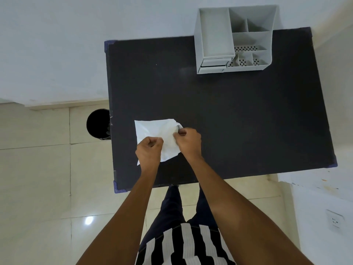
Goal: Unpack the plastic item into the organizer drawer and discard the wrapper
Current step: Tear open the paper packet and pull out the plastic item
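Both hands are working the white wrapper (152, 131) on the near-left part of the black table (229, 121). I'm seeing my left hand (150, 150) pinching the wrapper's lower middle with fingers curled tight, and my right hand (188, 141) gripping its right edge, thumb and fingers closing on the crumpled corner. A small dark bit is showing at that corner by the right fingertips; I'm not able to tell whether it's the plastic item. Wrapper is lying mostly flat on the table, creased, with its left and upper parts free of the hands. Grey desk organizer (235, 39) is sitting at the far right edge of the table, well apart from the wrapper, with its small drawers (213, 64) facing me, the upper one looking slightly pulled out. Black round bin (98, 124) is standing on the tiled floor (38, 169) just beside the table's left edge, near the wrapper.
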